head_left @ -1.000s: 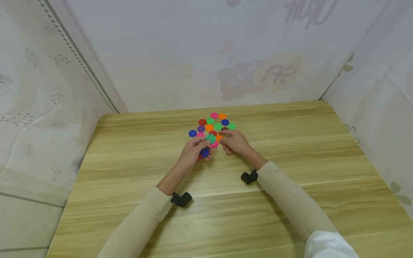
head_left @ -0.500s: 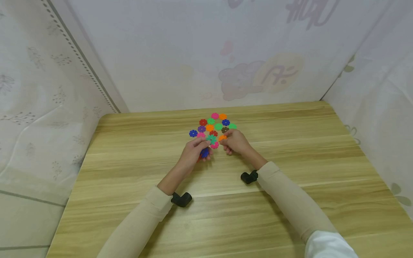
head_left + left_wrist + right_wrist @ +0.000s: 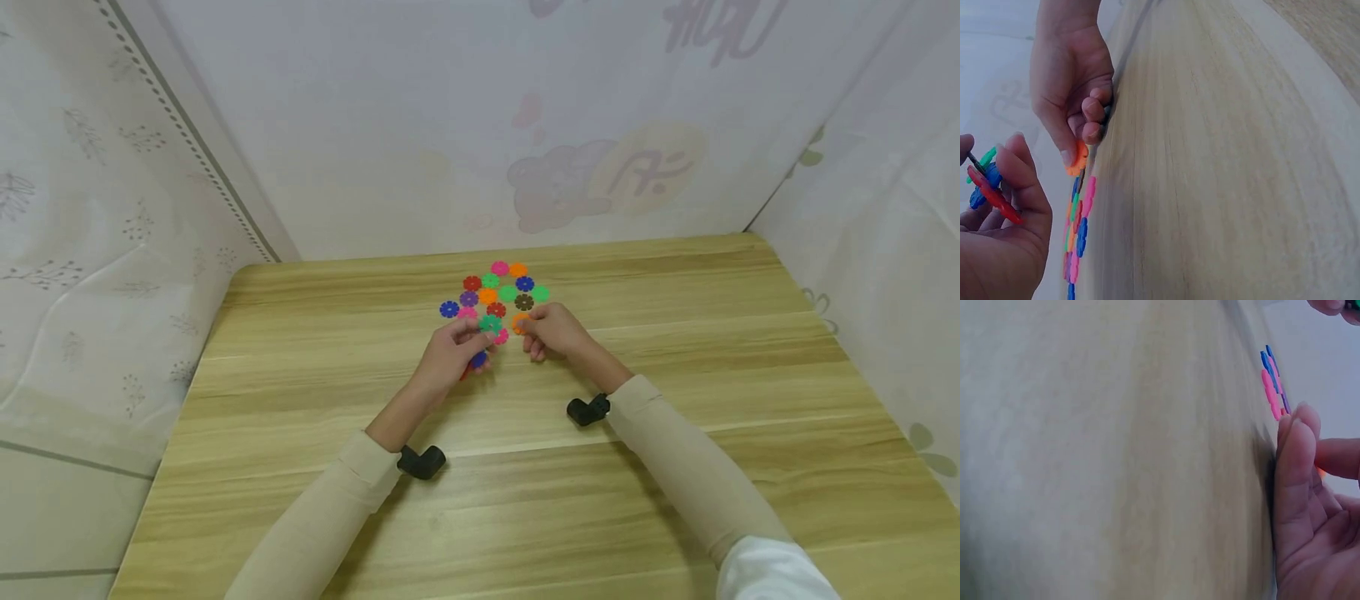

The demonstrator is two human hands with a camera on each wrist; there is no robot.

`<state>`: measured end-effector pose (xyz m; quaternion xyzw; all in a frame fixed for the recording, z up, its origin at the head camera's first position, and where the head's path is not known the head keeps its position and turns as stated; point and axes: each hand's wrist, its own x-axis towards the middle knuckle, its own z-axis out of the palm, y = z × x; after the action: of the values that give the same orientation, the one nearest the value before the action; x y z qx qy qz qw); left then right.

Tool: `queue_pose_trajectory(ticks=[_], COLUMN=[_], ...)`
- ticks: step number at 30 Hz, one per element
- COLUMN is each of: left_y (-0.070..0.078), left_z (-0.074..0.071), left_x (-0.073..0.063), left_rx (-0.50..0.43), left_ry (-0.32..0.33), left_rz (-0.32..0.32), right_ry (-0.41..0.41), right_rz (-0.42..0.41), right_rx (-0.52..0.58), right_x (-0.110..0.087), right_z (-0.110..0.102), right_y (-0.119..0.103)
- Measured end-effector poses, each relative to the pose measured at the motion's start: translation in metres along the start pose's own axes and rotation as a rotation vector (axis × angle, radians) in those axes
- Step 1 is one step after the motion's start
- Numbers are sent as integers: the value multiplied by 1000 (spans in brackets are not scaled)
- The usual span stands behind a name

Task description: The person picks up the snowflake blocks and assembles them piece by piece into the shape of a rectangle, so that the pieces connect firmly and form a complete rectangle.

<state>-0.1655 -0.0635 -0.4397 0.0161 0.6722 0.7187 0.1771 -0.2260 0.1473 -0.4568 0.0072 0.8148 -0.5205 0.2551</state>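
Note:
My left hand [image 3: 447, 354] pinches a joined cluster of notched plastic discs. In the left wrist view the cluster shows a red disc [image 3: 994, 195], a blue disc [image 3: 992, 176] and a green disc [image 3: 989, 156], set at angles to one another. To the right of it, my right hand [image 3: 557, 329] pinches an orange disc [image 3: 520, 323] between thumb and forefinger, its other fingers curled close over the tabletop. The right wrist view hides most of this disc behind the fingers. A pink disc [image 3: 502, 336] lies between the two hands.
Beyond the hands, several flat discs lie spread on the wooden table [image 3: 480, 517], among them a brown disc [image 3: 524, 302], a purple disc [image 3: 468, 298] and a dark blue disc [image 3: 449, 309]. A patterned cloth wall [image 3: 360, 167] rises behind the table's far edge.
My right hand has taken hold of the orange disc and drawn slightly right with it, uncovering the brown disc. The left hand keeps its cluster, which has turned slightly.

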Motion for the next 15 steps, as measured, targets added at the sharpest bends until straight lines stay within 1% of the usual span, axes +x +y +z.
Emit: queue_pose_trajectory(ticks=[3,9,15], left_y=[-1,-4,-4], left_z=[-1,-2,0], left_x=[0,1,2], left_rx=[5,47,64], left_ry=[10,44,42], left_rz=[-8,-9,8], right_ry=[-24,-32,-29], right_rz=[-3,1,-40], right_rx=[1,75,98], right_x=[-2,-13,-24], right_z=[-3,-8,-11], right_y=[0,-6,-16])
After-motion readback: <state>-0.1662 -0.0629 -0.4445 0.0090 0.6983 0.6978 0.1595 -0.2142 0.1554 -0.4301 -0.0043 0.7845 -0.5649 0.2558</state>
